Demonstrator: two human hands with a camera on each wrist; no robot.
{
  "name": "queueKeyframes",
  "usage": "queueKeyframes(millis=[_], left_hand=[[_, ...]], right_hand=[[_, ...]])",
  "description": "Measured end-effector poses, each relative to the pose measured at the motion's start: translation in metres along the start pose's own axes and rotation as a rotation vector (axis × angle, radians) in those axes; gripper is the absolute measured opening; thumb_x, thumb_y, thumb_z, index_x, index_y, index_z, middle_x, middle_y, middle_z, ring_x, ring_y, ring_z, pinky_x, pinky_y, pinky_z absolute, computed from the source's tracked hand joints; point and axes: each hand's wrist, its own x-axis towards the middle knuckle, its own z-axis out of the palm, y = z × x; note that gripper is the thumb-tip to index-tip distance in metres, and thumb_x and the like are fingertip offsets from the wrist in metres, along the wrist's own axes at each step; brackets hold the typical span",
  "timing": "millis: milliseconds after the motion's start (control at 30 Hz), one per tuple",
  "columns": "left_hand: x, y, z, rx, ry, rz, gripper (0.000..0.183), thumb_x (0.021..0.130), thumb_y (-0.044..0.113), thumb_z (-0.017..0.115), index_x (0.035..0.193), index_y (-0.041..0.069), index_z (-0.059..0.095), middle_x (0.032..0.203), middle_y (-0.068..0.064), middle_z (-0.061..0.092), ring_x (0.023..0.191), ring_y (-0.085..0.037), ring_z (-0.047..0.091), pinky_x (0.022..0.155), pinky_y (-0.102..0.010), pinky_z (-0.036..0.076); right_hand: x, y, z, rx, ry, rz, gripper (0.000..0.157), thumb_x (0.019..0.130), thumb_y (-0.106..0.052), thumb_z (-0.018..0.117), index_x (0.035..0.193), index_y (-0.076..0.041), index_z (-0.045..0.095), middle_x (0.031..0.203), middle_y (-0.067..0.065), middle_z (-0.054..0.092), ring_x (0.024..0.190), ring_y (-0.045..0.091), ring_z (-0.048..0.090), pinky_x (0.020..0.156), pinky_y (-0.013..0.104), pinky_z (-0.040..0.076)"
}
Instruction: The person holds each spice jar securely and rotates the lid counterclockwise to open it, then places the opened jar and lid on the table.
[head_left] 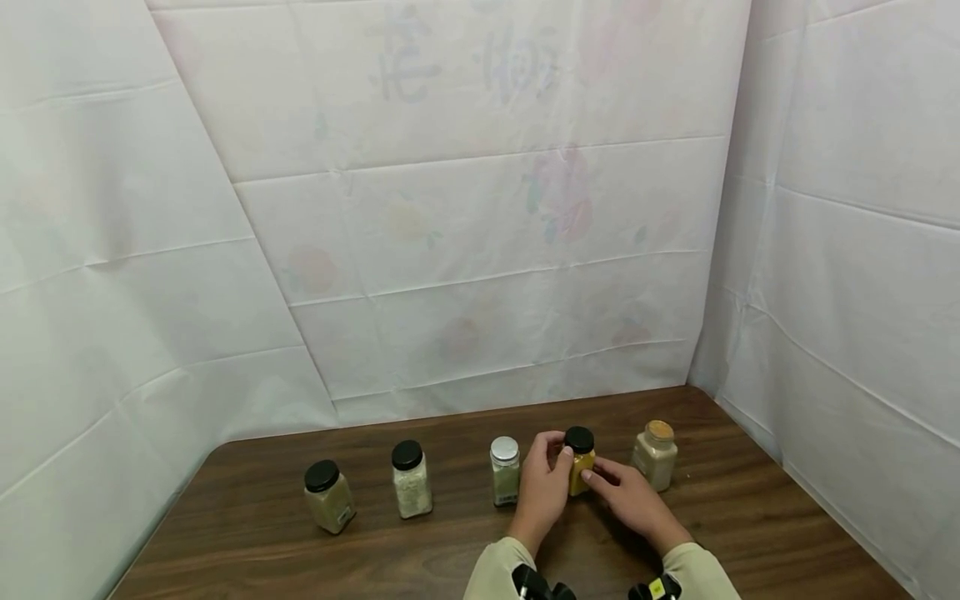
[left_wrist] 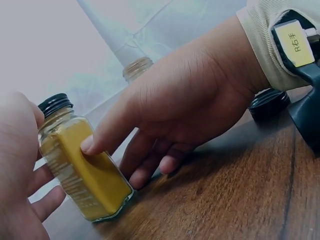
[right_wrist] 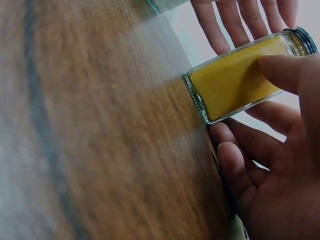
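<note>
A square glass jar of yellow powder (head_left: 580,477) with a black lid (head_left: 579,439) stands on the table between both hands. My left hand (head_left: 545,483) holds it from the left, thumb and fingers up near the lid. From the right, my right hand (head_left: 632,503) grips the lower body, its thumb pressed on the glass in the left wrist view. In the right wrist view the jar's base (right_wrist: 200,102) is at the tabletop, and the left fingers (right_wrist: 231,22) are spread along its far side.
Right of the hands stands a lidless jar of pale powder (head_left: 655,458). A loose black lid (left_wrist: 269,104) lies near the right wrist. Leftward stand a silver-lidded jar (head_left: 505,472), a black-lidded jar of pale flakes (head_left: 412,482) and a brownish jar (head_left: 330,502). White cloth (head_left: 465,217) hangs behind the table.
</note>
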Motion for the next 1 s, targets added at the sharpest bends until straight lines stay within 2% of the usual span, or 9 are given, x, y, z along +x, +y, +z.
queueKeyframes(millis=[133, 333, 567, 667, 800, 900, 1000], left_hand=[[-0.0002, -0.0012, 0.0001, -0.002, 0.008, 0.013, 0.018, 0.096, 0.023, 0.053, 0.113, 0.019, 0.053, 0.110, 0.003, 0.058, 0.104, -0.012, 0.055, 0.089, -0.034, 0.044], [-0.0007, -0.0020, 0.0010, -0.026, -0.001, 0.001, 0.023, 0.094, 0.025, 0.056, 0.116, 0.018, 0.052, 0.113, 0.002, 0.056, 0.106, -0.013, 0.054, 0.090, -0.031, 0.044], [0.0000, -0.0021, 0.0014, 0.007, -0.009, -0.001, 0.033, 0.093, 0.028, 0.057, 0.125, 0.021, 0.051, 0.119, 0.004, 0.052, 0.110, -0.012, 0.052, 0.091, -0.031, 0.044], [0.0002, -0.0018, 0.0008, 0.044, -0.014, 0.011, 0.035, 0.093, 0.031, 0.056, 0.127, 0.022, 0.051, 0.119, 0.007, 0.051, 0.110, -0.010, 0.051, 0.091, -0.031, 0.043], [0.0006, -0.0019, 0.0002, 0.074, -0.023, 0.019, 0.038, 0.093, 0.033, 0.056, 0.129, 0.022, 0.051, 0.118, 0.009, 0.050, 0.110, -0.009, 0.049, 0.092, -0.032, 0.042], [0.0017, -0.0019, 0.0002, 0.084, -0.034, 0.024, 0.039, 0.092, 0.034, 0.057, 0.131, 0.027, 0.050, 0.117, 0.009, 0.050, 0.110, -0.009, 0.049, 0.092, -0.032, 0.043], [0.0030, -0.0011, 0.0002, 0.103, -0.050, 0.027, 0.042, 0.092, 0.034, 0.057, 0.133, 0.030, 0.047, 0.116, 0.008, 0.049, 0.107, -0.009, 0.050, 0.090, -0.031, 0.043]], right_hand=[[-0.0007, -0.0009, 0.0000, -0.009, 0.005, -0.001, 0.063, 0.086, -0.052, 0.056, 0.131, -0.009, 0.053, 0.122, 0.010, 0.058, 0.098, 0.018, 0.058, 0.074, 0.036, 0.048], [-0.0013, -0.0024, -0.0011, 0.006, -0.014, 0.019, 0.064, 0.086, -0.053, 0.056, 0.132, -0.008, 0.051, 0.121, 0.009, 0.058, 0.088, 0.015, 0.058, 0.071, 0.034, 0.047], [-0.0019, -0.0036, -0.0027, -0.015, -0.028, 0.001, 0.067, 0.087, -0.056, 0.053, 0.132, -0.007, 0.051, 0.128, 0.009, 0.053, 0.114, 0.024, 0.051, 0.090, 0.049, 0.041], [-0.0021, -0.0044, -0.0024, -0.006, -0.021, 0.004, 0.067, 0.086, -0.056, 0.054, 0.132, -0.008, 0.051, 0.127, 0.010, 0.054, 0.109, 0.023, 0.054, 0.086, 0.045, 0.044], [-0.0021, -0.0048, -0.0016, 0.018, -0.018, 0.017, 0.067, 0.085, -0.055, 0.055, 0.133, -0.008, 0.051, 0.124, 0.010, 0.056, 0.093, 0.016, 0.058, 0.073, 0.037, 0.047], [-0.0019, -0.0045, -0.0018, 0.026, -0.022, 0.018, 0.066, 0.085, -0.055, 0.055, 0.133, -0.008, 0.051, 0.124, 0.009, 0.056, 0.091, 0.016, 0.058, 0.072, 0.036, 0.047], [-0.0014, -0.0031, -0.0026, 0.012, -0.019, 0.009, 0.067, 0.086, -0.056, 0.054, 0.133, -0.009, 0.051, 0.125, 0.009, 0.056, 0.098, 0.018, 0.058, 0.076, 0.039, 0.048]])
